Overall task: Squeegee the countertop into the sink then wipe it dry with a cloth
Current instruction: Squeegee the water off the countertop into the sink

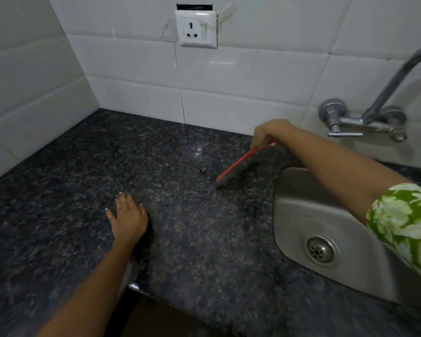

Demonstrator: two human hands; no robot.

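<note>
Left hand (128, 215) flat and spread on the worktop (58, 203); right hand (269, 133) gripping the red squeegee (236, 166) beside the sink (301, 190). Tilt the blade and water probably streaks behind.

We see the countertop (180, 227) as dark speckled stone, polished, with a small glossy reflection near the back. The sink (299, 215) looks like brushed steel, matt grey, and its drain strainer (322, 249) is shinier metal. The tap (365, 117) is metal too, dull and a little stained. The wall tiles (229, 74) are white, smooth and glossy. The squeegee (238, 164) has a red frame that looks like plastic. The socket plate (196, 29) is glossy white plastic. The sleeve (404, 215) is printed cloth.
</note>
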